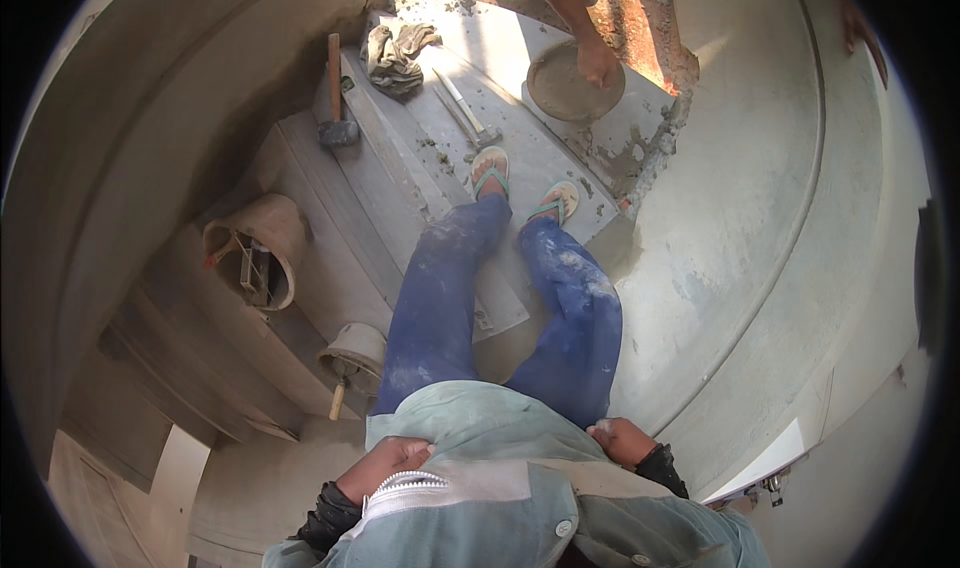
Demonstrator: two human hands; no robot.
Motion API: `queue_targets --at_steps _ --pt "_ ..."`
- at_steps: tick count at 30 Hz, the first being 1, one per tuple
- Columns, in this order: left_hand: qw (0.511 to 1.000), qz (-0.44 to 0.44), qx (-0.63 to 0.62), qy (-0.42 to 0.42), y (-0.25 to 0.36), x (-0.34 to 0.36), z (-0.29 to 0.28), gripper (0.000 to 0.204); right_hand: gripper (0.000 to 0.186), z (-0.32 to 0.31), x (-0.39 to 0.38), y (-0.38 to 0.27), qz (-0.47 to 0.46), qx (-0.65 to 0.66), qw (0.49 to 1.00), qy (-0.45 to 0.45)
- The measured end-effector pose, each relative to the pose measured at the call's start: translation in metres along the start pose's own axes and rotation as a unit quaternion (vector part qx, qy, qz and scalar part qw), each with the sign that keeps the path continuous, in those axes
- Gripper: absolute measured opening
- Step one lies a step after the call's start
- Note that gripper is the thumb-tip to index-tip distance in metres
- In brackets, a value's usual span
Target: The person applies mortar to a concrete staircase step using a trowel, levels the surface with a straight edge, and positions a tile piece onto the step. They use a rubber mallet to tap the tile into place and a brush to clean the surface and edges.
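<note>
My left hand (pixel 392 462) is closed against the pale green shirt (pixel 480 423), fingers curled in at its left side. My right hand (pixel 622 440) is closed at the shirt's right side, by the hip of my blue trousers (pixel 570 293); what it holds, if anything, is hidden. Both hands are at waist height, away from the tools. Past my sandalled feet, a co-worker's hand (pixel 598 64) reaches down from the top onto a round pan (pixel 560 93) of grey mortar on the stone slab.
A mallet (pixel 338 131), a hammer (pixel 486 136) and a crumpled dark cloth (pixel 395 63) lie on the steps. To the left stand a bucket (pixel 290 230) with tools inside and a smaller bucket (pixel 358 345) with a wooden-handled tool. A curved wall (pixel 740 198) rises at right.
</note>
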State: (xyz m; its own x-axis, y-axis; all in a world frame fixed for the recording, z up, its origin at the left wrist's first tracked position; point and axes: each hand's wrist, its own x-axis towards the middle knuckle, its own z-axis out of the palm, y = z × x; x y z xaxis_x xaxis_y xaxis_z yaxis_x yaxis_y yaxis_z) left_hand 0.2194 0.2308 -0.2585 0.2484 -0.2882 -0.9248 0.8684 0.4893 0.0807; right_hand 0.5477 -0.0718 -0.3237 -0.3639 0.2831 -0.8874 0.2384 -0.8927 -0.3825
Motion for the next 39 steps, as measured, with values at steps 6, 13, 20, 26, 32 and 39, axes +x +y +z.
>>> queue_targets --at_steps 6,13,20,26,32,39 --pt "0.955 0.065 0.188 0.218 0.059 0.172 -0.157 0.041 0.024 -0.196 0.217 -0.011 0.019 0.043 0.883 0.467" --pt "0.797 0.112 0.161 0.571 -0.063 0.489 -0.325 0.051 0.031 -0.286 0.361 -0.010 0.023 -0.181 0.919 0.350" --pt "0.736 0.101 0.182 0.644 -0.074 0.580 -0.335 0.062 0.036 -0.303 0.410 -0.021 -0.051 -0.230 0.961 0.143" --pt "0.690 0.122 0.162 0.695 -0.095 0.570 -0.317 0.073 0.031 -0.313 0.419 -0.010 -0.094 -0.274 0.938 0.189" --pt "0.682 0.152 0.070 0.712 -0.089 0.545 -0.278 0.083 0.034 -0.323 0.423 0.005 -0.090 -0.308 0.924 0.206" --pt "0.727 0.123 0.016 0.675 -0.126 0.545 -0.281 0.078 0.034 -0.327 0.418 0.023 -0.087 -0.289 0.926 0.226"
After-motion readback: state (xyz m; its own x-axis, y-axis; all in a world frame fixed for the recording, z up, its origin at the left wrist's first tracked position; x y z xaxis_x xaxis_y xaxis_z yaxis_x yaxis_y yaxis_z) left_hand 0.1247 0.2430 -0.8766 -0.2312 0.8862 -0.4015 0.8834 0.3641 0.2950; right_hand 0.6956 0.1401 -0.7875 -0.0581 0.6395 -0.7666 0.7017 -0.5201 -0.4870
